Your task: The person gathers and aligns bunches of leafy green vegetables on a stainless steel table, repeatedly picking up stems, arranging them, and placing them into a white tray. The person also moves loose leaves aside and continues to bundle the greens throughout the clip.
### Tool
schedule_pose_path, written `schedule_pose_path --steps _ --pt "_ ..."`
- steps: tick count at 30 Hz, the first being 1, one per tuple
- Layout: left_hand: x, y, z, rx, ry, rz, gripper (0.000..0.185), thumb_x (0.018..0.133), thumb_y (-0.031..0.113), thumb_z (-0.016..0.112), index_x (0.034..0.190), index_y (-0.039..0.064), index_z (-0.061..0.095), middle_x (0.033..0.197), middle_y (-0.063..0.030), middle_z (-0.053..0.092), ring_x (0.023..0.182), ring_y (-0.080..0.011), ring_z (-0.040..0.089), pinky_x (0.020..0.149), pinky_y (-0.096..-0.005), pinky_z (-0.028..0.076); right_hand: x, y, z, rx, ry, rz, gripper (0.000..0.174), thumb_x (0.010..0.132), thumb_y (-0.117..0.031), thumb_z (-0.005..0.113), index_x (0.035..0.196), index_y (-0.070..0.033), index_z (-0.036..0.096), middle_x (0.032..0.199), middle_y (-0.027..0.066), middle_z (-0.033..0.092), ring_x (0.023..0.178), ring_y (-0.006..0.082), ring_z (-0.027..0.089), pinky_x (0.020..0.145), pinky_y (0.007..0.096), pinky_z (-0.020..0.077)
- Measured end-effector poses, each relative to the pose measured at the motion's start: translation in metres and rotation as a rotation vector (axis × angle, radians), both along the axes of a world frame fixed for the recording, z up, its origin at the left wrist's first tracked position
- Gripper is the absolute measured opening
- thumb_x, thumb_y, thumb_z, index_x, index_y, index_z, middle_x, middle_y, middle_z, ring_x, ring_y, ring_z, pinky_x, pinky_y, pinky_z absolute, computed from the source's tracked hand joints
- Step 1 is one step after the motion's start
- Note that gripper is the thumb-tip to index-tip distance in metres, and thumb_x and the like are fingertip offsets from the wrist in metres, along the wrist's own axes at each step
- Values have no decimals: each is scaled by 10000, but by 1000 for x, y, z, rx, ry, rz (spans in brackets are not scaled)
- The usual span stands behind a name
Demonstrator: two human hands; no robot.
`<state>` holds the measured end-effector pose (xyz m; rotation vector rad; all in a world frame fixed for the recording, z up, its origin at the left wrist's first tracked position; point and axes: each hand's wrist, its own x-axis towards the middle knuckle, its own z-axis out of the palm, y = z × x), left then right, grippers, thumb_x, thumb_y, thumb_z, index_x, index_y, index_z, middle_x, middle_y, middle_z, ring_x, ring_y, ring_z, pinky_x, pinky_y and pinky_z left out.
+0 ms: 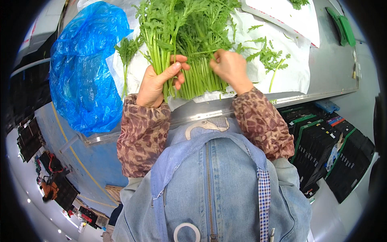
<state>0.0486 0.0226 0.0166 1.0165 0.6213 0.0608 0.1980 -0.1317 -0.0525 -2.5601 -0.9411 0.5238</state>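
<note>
My left hand [164, 77] holds a bunch of leafy green stems [160, 54] upright, its thumb across them and its fingers curled behind. Beside it a larger pile of the same greens [198, 77] lies on white paper [296, 69], cut stem ends towards me. My right hand [229, 68] is at the right side of this pile, thumb and fingertips pinched on a thin green stem that lies across the others. A single sprig [124, 57] lies left of my left hand. Loose leaves and a short stem [273, 77] are scattered on the paper to the right.
A blue plastic bag [87, 69] covers the left end of the metal table [331, 78]. A white foam board [284, 18] lies at the back right, near a green plastic object [341, 27]. Black crates [314, 151] are stacked below right. Farther left, a person [50, 189] is by dark crates.
</note>
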Motion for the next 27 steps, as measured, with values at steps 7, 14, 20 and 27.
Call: schedule_pose_path --steps 7,14,20,27 --pt "2 1 -10 -70 56 -85 265 886 129 580 1108 -8 533 987 -96 599 529 -27 394 438 -169 294 39 -57 11 384 836 -333 347 770 -206 732 1034 1 642 736 12 635 589 54 515 532 203 406" --pt "21 -34 -30 -29 114 -91 189 829 153 676 950 32 596 747 -2 571 492 -22 388 424 -170 280 20 -53 20 576 1118 -412 372 774 -176 736 1054 11 577 804 61 663 688 83 602 593 200 452" --pt "29 -53 -33 72 153 -157 212 765 138 744 895 55 598 677 39 513 494 -22 394 409 -177 265 -3 -24 29 708 1084 -293 303 779 -132 728 1005 9 586 772 28 639 677 70 583 595 192 458" --pt "17 -20 -27 -183 71 -193 347 796 151 704 1082 24 554 707 45 490 484 -14 356 407 -165 264 16 -46 33 502 952 -140 259 779 -124 716 1001 -30 620 797 26 642 696 98 591 591 239 483"
